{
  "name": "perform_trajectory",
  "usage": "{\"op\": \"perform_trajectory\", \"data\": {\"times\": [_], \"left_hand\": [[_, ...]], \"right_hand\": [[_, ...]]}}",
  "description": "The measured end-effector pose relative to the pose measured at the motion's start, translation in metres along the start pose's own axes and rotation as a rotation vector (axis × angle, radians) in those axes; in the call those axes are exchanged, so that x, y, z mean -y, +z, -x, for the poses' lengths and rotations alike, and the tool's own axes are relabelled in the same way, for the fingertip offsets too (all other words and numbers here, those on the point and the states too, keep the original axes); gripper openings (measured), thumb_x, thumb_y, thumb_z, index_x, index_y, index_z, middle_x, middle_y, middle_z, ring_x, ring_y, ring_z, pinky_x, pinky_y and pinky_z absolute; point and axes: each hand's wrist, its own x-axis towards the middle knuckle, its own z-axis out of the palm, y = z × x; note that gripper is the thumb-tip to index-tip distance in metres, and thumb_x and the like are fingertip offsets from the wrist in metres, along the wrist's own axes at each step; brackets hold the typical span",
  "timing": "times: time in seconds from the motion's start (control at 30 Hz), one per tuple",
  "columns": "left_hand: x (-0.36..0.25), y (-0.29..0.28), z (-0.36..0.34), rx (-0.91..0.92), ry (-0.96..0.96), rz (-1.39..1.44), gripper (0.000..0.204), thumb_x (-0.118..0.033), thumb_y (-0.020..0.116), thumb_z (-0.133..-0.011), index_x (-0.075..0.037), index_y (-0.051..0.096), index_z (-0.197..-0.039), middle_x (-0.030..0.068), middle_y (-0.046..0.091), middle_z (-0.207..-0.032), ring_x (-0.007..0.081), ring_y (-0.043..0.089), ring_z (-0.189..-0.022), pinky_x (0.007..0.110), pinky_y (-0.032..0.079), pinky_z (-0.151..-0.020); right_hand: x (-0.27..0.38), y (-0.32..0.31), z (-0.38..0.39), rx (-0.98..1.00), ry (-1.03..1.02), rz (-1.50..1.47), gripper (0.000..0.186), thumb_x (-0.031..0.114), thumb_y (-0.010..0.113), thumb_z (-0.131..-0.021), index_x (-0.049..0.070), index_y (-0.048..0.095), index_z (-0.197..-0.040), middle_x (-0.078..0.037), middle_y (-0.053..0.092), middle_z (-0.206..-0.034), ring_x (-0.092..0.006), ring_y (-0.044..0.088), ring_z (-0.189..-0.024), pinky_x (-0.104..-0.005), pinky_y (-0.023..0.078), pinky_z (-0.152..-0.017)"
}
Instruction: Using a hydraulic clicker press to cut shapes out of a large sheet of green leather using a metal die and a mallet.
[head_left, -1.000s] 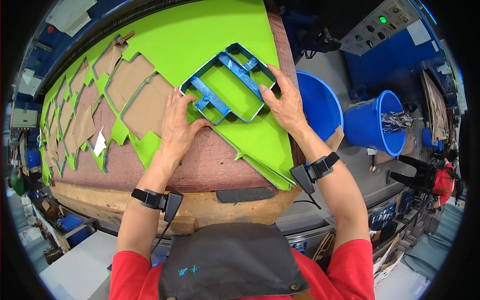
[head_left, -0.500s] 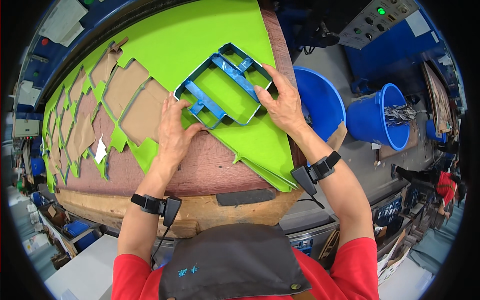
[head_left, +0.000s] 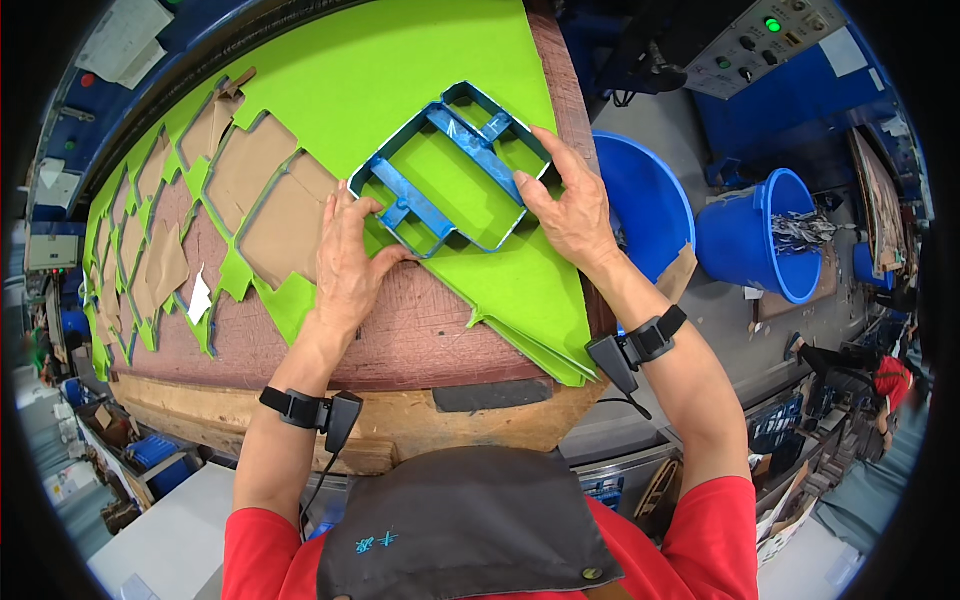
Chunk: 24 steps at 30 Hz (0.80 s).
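Note:
A blue metal cutting die (head_left: 462,155) with thin outer walls and two crossbars lies on the bright green sheet (head_left: 420,50). My left hand (head_left: 348,250) grips its lower-left side, with fingertips at the outer wall and thumb near the bottom corner. My right hand (head_left: 570,205) holds the right side, thumb on the inner rim and fingers over the outer edge. To the left, the sheet has rows of cut-out openings showing brown paper (head_left: 270,210) and the worn reddish board (head_left: 410,335) underneath, with a small white scrap (head_left: 200,295) among them.
A dark machine arm and control panel (head_left: 760,40) stand at upper right. Two blue bins (head_left: 650,170) (head_left: 735,245) sit beside the board, one holding scraps. A wooden edge (head_left: 230,410) runs along the front. A person in red (head_left: 890,380) is at far right.
Both my hands and the die have shifted slightly left on the sheet since a second ago, with the grip unchanged. The person at far right shows less of their body.

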Motion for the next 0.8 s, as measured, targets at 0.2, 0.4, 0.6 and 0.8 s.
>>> {"op": "perform_trajectory", "data": {"times": [0.2,0.4,0.6,0.8], "left_hand": [[-0.0017,-0.0025,0.0005,-0.001,-0.016,-0.01,0.067,-0.003,0.084,-0.072,-0.008,0.048,-0.129,0.0247,0.057,-0.134,0.0551,0.04,-0.138,0.055,0.037,-0.115],[0.0002,-0.0003,0.0006,0.007,-0.013,-0.012,0.067,-0.004,0.085,-0.072,-0.008,0.048,-0.129,0.0218,0.058,-0.132,0.0552,0.039,-0.138,0.056,0.037,-0.114],[0.0011,-0.0017,-0.001,-0.018,0.016,-0.017,0.067,-0.005,0.085,-0.072,-0.007,0.048,-0.128,0.0191,0.059,-0.127,0.0545,0.042,-0.137,0.056,0.036,-0.115],[0.0008,-0.0004,-0.0012,-0.017,0.025,-0.01,0.067,-0.004,0.085,-0.072,-0.006,0.048,-0.128,0.0191,0.06,-0.128,0.054,0.043,-0.136,0.056,0.037,-0.115]], "right_hand": [[0.0023,-0.0013,0.0002,-0.006,0.006,-0.007,0.057,0.029,0.069,-0.09,0.003,0.055,-0.138,-0.022,0.063,-0.128,-0.0368,0.059,-0.122,-0.0429,0.045,-0.105],[-0.0022,0.0003,-0.0009,-0.004,-0.017,0.011,0.058,0.029,0.069,-0.089,0.003,0.055,-0.138,-0.022,0.063,-0.128,-0.0373,0.058,-0.122,-0.0429,0.045,-0.105],[0.0003,0.0001,-0.0021,-0.003,-0.017,-0.002,0.059,0.03,0.069,-0.089,0.002,0.055,-0.138,-0.023,0.062,-0.129,-0.0375,0.059,-0.122,-0.0429,0.045,-0.105],[0.0002,-0.0014,-0.0011,-0.014,-0.029,0.018,0.059,0.03,0.069,-0.088,0.002,0.055,-0.138,-0.023,0.062,-0.129,-0.0373,0.059,-0.121,-0.0424,0.046,-0.105]]}}
